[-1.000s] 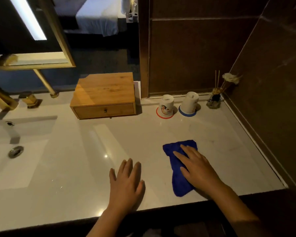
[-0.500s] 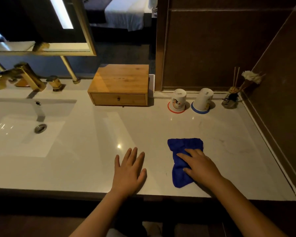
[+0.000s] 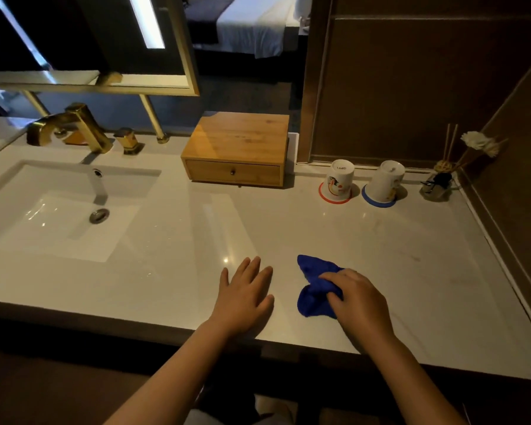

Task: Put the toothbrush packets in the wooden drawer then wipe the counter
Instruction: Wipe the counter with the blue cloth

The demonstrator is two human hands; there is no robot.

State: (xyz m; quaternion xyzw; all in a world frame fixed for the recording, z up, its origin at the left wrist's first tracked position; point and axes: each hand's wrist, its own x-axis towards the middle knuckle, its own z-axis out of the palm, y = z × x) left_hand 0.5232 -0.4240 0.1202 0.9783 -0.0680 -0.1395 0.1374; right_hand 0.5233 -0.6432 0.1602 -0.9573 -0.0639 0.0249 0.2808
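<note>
A blue cloth [image 3: 311, 291] lies bunched on the white counter [image 3: 396, 256] near its front edge. My right hand [image 3: 357, 299] rests on the cloth's right part with the fingers curled into it, gripping it. My left hand [image 3: 242, 294] lies flat on the counter just left of the cloth, fingers spread, holding nothing. The wooden drawer box [image 3: 238, 150] stands at the back of the counter with its drawer shut. No toothbrush packets are in view.
A sink [image 3: 59, 210] with a gold tap [image 3: 71, 125] fills the left. Two upturned cups [image 3: 337, 180] [image 3: 383, 182] on coasters and a reed diffuser [image 3: 439, 182] stand at the back right. A brown wall [image 3: 518, 179] bounds the right side.
My right hand has gone from flat to curled, bunching the blue cloth. The head view has swung left and back, showing more of the sink. My left hand has stayed flat.
</note>
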